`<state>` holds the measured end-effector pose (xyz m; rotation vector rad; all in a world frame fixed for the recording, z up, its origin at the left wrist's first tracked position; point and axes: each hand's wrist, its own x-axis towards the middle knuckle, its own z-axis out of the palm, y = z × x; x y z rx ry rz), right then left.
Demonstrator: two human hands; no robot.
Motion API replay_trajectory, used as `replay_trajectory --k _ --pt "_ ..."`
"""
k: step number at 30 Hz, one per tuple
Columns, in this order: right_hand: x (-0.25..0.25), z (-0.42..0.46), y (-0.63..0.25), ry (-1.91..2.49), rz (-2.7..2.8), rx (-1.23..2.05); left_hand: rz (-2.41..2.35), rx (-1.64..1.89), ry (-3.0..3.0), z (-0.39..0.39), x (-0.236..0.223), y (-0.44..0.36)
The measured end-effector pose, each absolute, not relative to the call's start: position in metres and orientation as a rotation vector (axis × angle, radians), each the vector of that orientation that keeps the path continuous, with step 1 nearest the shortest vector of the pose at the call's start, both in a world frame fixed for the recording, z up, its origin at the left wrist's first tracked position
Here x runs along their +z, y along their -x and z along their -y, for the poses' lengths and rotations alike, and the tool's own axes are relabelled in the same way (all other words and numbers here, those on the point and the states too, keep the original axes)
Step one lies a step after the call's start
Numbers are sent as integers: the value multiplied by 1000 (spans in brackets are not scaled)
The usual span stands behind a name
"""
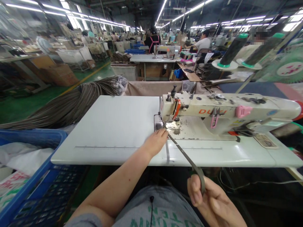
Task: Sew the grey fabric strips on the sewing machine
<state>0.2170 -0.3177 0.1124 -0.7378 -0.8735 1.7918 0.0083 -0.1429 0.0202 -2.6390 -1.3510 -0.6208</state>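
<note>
A long grey strap (183,153) runs from under the presser foot of the white sewing machine (227,110) down off the table's front edge. My left hand (156,142) rests on the table just left of the needle plate (172,125), fingers closed, pressing the strap's end near the foot. My right hand (208,195) is below the table edge, close to my lap, pinching the strap's lower part between thumb and fingers.
A white sewing table (113,126) spreads to the left. A blue crate (30,176) with white bags stands at lower left. A big bundle of grey straps (71,104) lies behind the table. Thread cones (233,50) rise at right. Other workers sit at machines far back.
</note>
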Motion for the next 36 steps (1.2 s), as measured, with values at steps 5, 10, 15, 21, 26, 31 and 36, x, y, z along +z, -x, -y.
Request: replay_trajectory --k 5,10,15,21,26,31,36 --pt "115 322 -222 563 1192 1849 1351 -600 2638 143 19 -8" --pt "112 311 -219 644 1632 1724 1334 -553 2643 142 17 -7" --pt "102 310 -223 758 1649 1649 1312 -525 2661 143 14 -6" --pt "88 310 -220 939 1589 1655 1253 -489 2697 142 15 -4" --pt "76 308 -218 1025 1513 1688 1248 -490 2688 143 13 -4" --pt "67 306 -217 1074 1494 1696 1282 -512 2682 143 13 -5" --pt "57 305 -214 1071 1505 1718 1325 -568 2705 143 16 -6"
